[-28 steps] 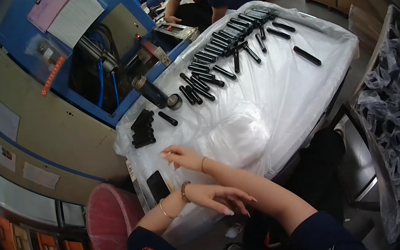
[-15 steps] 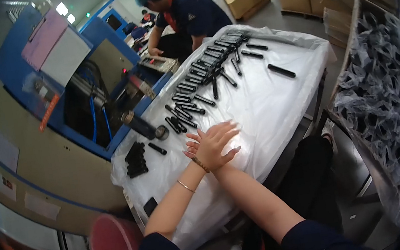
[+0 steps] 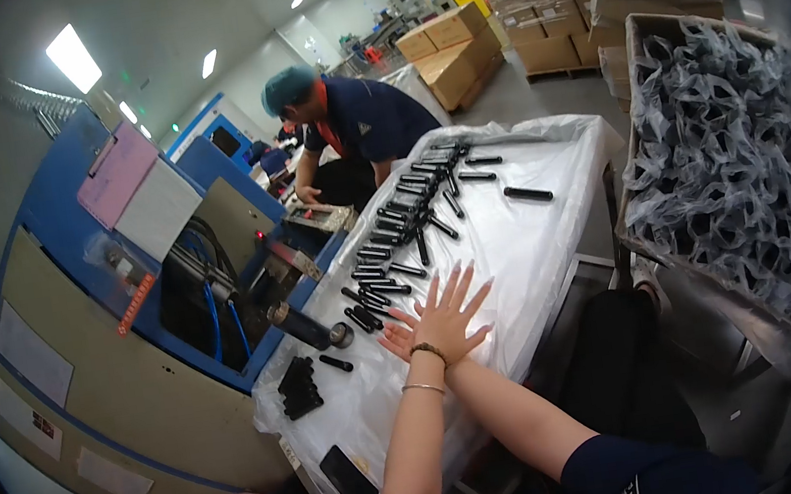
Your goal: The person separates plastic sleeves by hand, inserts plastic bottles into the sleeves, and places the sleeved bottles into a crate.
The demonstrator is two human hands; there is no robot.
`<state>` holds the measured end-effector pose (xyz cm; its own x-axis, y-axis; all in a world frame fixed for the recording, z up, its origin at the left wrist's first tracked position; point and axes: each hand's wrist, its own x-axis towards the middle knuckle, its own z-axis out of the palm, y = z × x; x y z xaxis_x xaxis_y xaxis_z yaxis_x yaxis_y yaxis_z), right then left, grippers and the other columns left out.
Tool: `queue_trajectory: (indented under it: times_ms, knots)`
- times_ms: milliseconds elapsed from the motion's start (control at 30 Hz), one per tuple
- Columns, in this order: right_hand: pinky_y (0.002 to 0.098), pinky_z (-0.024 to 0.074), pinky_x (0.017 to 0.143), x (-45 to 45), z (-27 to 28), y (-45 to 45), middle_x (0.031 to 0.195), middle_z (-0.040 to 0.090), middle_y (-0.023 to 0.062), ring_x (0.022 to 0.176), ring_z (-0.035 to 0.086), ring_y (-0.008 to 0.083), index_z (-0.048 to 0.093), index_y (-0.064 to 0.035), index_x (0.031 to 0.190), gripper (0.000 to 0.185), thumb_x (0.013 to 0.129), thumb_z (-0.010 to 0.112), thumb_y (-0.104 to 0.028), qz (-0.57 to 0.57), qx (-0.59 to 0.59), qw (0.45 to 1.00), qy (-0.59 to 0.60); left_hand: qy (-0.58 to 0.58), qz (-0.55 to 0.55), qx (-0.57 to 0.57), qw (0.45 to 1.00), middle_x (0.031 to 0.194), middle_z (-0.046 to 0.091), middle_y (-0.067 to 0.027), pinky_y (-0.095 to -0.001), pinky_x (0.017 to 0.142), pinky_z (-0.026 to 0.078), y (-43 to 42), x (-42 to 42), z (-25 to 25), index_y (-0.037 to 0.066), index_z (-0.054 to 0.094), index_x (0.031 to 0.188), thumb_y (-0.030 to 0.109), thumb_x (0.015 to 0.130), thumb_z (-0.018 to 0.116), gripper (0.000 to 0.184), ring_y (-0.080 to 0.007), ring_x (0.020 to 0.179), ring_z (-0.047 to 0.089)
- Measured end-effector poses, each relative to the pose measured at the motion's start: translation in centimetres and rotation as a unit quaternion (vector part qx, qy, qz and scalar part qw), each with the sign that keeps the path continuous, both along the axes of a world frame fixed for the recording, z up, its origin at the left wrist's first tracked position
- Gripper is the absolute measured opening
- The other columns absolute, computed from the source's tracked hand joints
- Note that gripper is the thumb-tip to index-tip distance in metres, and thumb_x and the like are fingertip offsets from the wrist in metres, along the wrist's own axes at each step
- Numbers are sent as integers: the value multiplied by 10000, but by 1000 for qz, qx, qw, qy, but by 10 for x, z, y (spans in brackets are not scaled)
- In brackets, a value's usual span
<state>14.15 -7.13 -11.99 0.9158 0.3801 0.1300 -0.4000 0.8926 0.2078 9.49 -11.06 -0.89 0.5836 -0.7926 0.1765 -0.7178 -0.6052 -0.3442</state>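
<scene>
My wrists are crossed above a table covered in white plastic sheeting [image 3: 517,261]. My left hand [image 3: 450,328], with a beaded bracelet and a thin bangle at the wrist, lies on top with its fingers spread and nothing in them. Under it, my right hand [image 3: 396,339] is partly hidden; its visible fingers point left and are apart. Just beyond the hands runs a long row of black tubular parts [image 3: 386,248], several lying loose beside it. One black tube [image 3: 529,194] rests apart on the right. A small pile of black pieces [image 3: 299,390] is on the left.
A blue and beige machine [image 3: 115,314] stands along the left. A dark cylinder [image 3: 298,326] lies at the table's left edge, and a phone [image 3: 348,477] is nearer me. Plastic-wrapped items fill a carton [image 3: 728,193] at right. A co-worker [image 3: 364,121] sits beyond the table.
The camera view has tilted upward, so the table appears lower. My left fingers are spread wider, and more of the phone shows. My wrists stay crossed.
</scene>
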Motion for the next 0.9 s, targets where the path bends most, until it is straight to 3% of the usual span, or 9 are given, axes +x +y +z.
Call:
queue_trajectory:
  times_ms: [67,167,200,300,333,500,533,633,900]
  knots:
    - [480,522,787,3,10,-7,1119,604,172,877,621,322,344,-103,1401,588,954,363,-484,-28,1,999,24,-22,-11,16,1000,1558,137,-114,-510,1151,51,-7,-4,1,271,224,1487,558,858,456,729,-291,1437,113]
    - [509,280,1054,-35,67,-46,1459,158,96,1284,277,308,67,-273,1471,650,926,254,-575,-418,114,901,-19,-47,-15,2,999,1503,278,-145,-512,1132,141,-20,-10,3,123,330,1438,478,837,550,732,-316,1404,219]
    - [519,200,1143,-37,74,-53,1572,10,70,1419,162,303,-25,-330,1495,684,917,218,-605,-535,149,831,-31,-31,20,61,997,1543,110,-203,-554,1133,35,-21,-7,-2,115,186,1491,590,837,476,859,-349,1435,65]
    - [510,149,1152,-42,75,-63,1558,139,85,1425,157,292,17,-335,1497,679,909,201,-621,-510,233,823,-90,-176,-9,-25,984,1542,98,-212,-551,1136,25,-30,-13,-6,114,188,1491,581,820,504,877,-357,1434,52]
    - [516,55,1164,-39,71,-63,1571,42,80,1448,-9,270,37,-322,1501,725,881,162,-677,-475,339,799,-143,-243,-20,-72,967,1541,92,-216,-549,1137,19,-37,-16,-4,113,189,1491,577,811,517,886,-360,1433,46]
    - [531,62,1155,-50,70,-76,1565,75,104,1439,44,319,126,-290,1502,821,828,194,-755,-453,273,840,-122,-525,-83,-307,789,1538,61,-239,-540,1144,-6,-57,-33,-1,110,193,1490,553,768,587,934,-379,1431,13]
    - [535,64,1151,-50,67,-76,1565,79,104,1437,46,325,132,-277,1503,831,827,198,-757,-412,262,863,-129,-363,-53,-122,922,1540,62,-231,-599,1121,43,-43,-26,-6,131,189,1494,580,785,556,916,-431,1413,43]
    - [556,109,1131,-44,65,-85,1562,105,107,1426,96,346,175,-231,1499,858,827,224,-761,-361,240,890,-143,-44,234,-80,968,1544,66,-219,-665,1078,92,-42,-17,-31,155,187,1497,604,800,529,897,-482,1388,78]
    - [568,127,1121,10,78,24,1558,122,111,1417,124,354,192,-212,1493,869,825,234,-767,-318,333,811,-361,-25,367,-81,926,1506,47,-323,-630,1083,-62,-47,-6,-34,72,146,1491,665,766,514,1006,-439,1414,-49]
